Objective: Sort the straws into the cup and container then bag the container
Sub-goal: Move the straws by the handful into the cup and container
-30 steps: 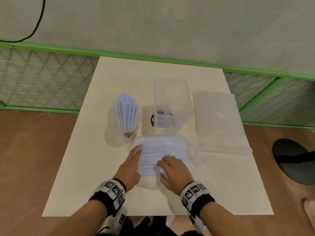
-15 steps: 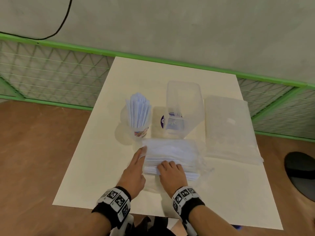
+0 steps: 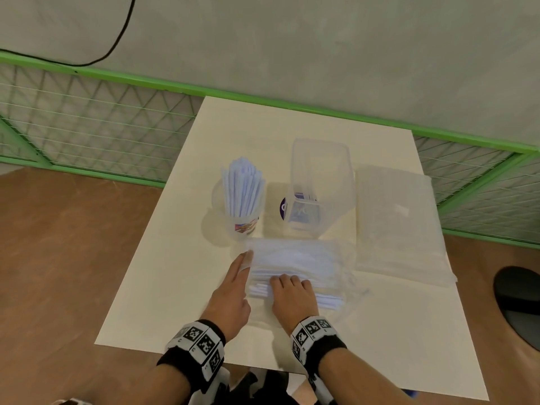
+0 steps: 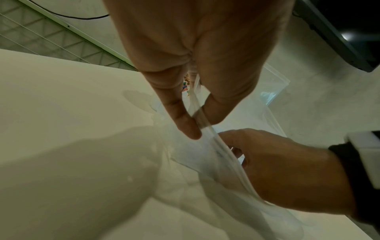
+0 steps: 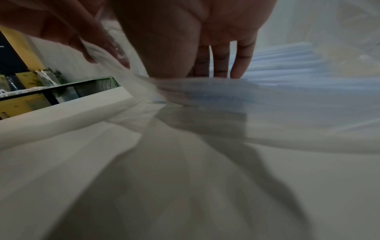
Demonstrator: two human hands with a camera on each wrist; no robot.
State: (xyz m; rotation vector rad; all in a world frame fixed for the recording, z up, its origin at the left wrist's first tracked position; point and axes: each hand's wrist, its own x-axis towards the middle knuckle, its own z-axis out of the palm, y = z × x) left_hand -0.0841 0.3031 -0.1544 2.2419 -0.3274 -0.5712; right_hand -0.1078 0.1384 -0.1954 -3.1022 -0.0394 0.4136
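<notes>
Nearest the person, both hands work at a clear packet of wrapped straws (image 3: 295, 267) lying flat on the white worktop (image 3: 163, 287). The left hand (image 3: 230, 299) pinches the thin film at the packet's left edge between thumb and forefinger, as the left wrist view shows plainly. The right hand (image 3: 293, 296) has its fingers (image 5: 240, 65) reaching into the packet's mouth and lying on the straws; whether they have closed round any straws I cannot tell.

The step in hand looks like drawing a bunch of straws out of the packet. To do it well, the left hand's pinch should hold the film taut and low so the opening stays wide. The right hand should gather a modest bundle lengthwise and slide it out along the straws' own axis, not lift across it, or the film will drag and scatter loose ones.

Just beyond the packet, the cup (image 3: 242, 223) stands upright and already full of straws. To its right, close by, the tall clear container (image 3: 321, 185) looks empty, so the next bundle likely belongs there. Right of that lies a flat clear bag (image 3: 397, 223), untouched, waiting for the container
</notes>
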